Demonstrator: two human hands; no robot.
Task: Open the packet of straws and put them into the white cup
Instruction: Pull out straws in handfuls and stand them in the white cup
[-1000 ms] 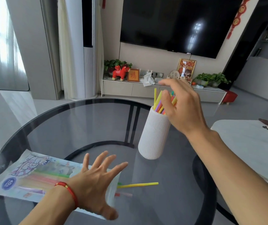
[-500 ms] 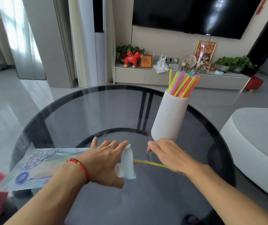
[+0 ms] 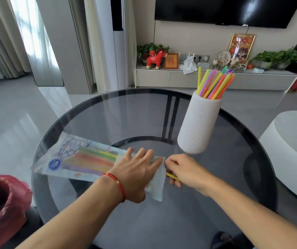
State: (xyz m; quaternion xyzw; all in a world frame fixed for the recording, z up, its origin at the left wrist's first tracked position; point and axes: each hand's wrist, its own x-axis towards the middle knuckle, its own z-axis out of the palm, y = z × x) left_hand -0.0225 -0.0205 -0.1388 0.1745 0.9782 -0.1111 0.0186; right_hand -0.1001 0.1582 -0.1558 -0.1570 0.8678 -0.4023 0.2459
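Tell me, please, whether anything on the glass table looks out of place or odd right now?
Nothing is spilled or damaged. One yellow straw lies loose beside the packet's open end, under the right hand, not in the white cup. The left hand presses the packet flat.

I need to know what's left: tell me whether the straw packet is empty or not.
Not empty. Colored straws show through the clear packet, lying flat on the glass table under the left hand.
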